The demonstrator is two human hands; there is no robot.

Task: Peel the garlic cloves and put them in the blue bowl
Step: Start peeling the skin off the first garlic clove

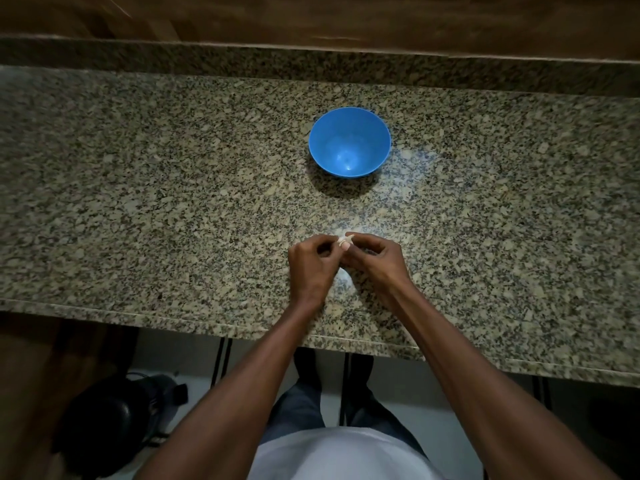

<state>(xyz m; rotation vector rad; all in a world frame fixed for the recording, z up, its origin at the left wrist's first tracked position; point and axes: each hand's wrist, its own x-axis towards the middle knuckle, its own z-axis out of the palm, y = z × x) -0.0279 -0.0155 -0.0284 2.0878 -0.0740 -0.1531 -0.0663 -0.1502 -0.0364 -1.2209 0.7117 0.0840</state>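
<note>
head view looks down on your two hands meeting over a speckled granite counter (173, 188), polished enough to throw a pale glare near your fingers. your left hand (311, 265) and right hand (375, 261) both pinch one small garlic clove (345, 240) between curled fingertips; its pale, papery skin juts out in a few dry flakes, though the blur makes it hard to say how much is off. the clove is held just above the stone, near the front edge. well beyond it sits the blue bowl (367, 129), round, smooth plastic with a glossy inside, upright, with nothing visible in it. behind the counter runs a raised granite ledge and a dark wood panel (311, 19).
</note>
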